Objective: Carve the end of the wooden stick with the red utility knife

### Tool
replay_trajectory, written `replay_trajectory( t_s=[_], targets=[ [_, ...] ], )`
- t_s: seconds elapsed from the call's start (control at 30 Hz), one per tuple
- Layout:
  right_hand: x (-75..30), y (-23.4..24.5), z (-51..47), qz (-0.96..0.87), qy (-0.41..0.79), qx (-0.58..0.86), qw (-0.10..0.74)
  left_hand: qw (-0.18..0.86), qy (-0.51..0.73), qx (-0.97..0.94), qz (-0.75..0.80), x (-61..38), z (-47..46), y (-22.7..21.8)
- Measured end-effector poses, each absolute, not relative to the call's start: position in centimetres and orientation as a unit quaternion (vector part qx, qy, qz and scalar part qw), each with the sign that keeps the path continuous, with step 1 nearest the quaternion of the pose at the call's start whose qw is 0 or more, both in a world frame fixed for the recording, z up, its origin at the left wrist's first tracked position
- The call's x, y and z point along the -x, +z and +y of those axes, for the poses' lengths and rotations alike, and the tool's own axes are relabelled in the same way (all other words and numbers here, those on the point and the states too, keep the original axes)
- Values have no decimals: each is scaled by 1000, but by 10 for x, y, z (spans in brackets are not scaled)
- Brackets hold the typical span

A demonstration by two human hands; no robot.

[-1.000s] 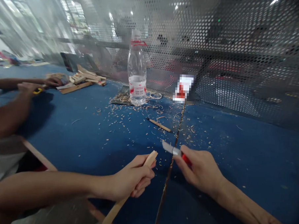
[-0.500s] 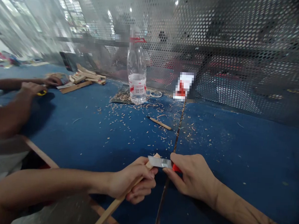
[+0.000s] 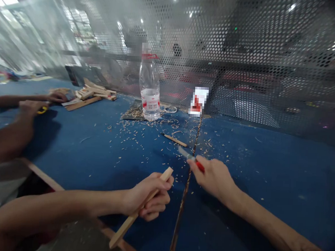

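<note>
My left hand [image 3: 150, 197] is wrapped round a pale wooden stick [image 3: 125, 227], which slants up to the right with its squared end showing above my thumb. In my right hand [image 3: 215, 179] is a utility knife [image 3: 200, 166] with a red handle; its blade points up and left, apart from the stick. Just beyond the blade, a thin wooden-handled carving tool with a dark tip [image 3: 175, 140] lies on the blue table [image 3: 251, 162]. Small wood shavings are scattered around it.
A clear bottle with a red-and-white label [image 3: 151, 100] stands by a dark mat [image 3: 130, 117] covered in shavings. Behind runs a perforated metal screen [image 3: 255, 70]. At left, a co-worker's hands [image 3: 32, 106] are near a heap of wood pieces [image 3: 92, 92]. A seam [image 3: 182, 211] crosses the table.
The knife blade has left the stick's end; my right hand has moved up and away with it. My left hand keeps its hold on the stick.
</note>
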State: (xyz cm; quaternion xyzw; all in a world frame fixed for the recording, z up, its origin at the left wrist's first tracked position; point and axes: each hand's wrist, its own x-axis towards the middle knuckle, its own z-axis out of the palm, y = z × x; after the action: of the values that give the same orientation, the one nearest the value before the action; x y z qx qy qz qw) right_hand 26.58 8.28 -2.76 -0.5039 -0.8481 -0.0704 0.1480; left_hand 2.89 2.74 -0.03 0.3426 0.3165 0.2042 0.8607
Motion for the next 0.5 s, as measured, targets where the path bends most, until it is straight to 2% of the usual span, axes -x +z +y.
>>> replay_trajectory(
  t_s=[0.07, 0.23, 0.5],
  targets=[
    [-267, -27, 87, -828, -68, 540, 134, 856, 213, -354, 311, -30, 23, 2],
    [-258, -25, 77, -860, -51, 500, 86, 817, 259, -398, 328, -33, 21, 5],
    [-253, -17, 72, -857, -40, 511, 50, 786, 296, -426, 335, -41, 24, -2]
  ],
)
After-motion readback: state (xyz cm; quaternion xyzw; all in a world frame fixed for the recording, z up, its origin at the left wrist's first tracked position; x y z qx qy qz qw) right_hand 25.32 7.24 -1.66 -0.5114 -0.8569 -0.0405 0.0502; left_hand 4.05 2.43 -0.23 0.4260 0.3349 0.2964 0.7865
